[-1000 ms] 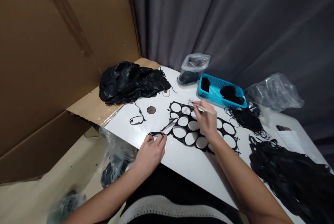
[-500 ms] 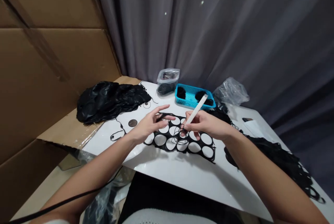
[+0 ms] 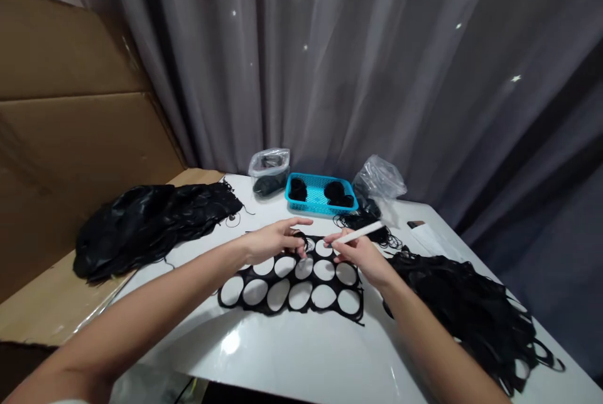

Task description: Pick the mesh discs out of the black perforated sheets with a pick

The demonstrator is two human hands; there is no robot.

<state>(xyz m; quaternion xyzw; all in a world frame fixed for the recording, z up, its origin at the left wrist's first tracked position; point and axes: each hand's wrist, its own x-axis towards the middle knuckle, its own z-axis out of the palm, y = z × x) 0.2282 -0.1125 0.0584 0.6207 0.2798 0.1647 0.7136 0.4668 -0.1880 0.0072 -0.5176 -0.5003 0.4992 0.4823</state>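
Note:
A black sheet [image 3: 291, 281] with rows of large round holes lies flat on the white table [image 3: 301, 354]. Over its far edge, my left hand [image 3: 273, 244] has thumb and fingers closed around a small bundle of thin black rings [image 3: 300, 239]; its index finger points to the right. My right hand [image 3: 360, 254] grips a flat white stick [image 3: 360, 232] that slants up to the right. The fingertips of that hand are just above the sheet, close to the left hand. The stick's lower tip is hidden by the fingers.
Behind the hands stand a blue basket [image 3: 321, 204] with black bundles, a clear tub [image 3: 269, 174] and a plastic bag [image 3: 382, 176]. Black material is heaped at left [image 3: 151, 222] and hole-punched black scraps [image 3: 461, 297] at right. Cardboard [image 3: 75, 152] rises on the left.
The thin rings that hung at my right hand are now at my left hand. The white stick has tipped flatter. My view has shifted, with everything appearing lower and further left.

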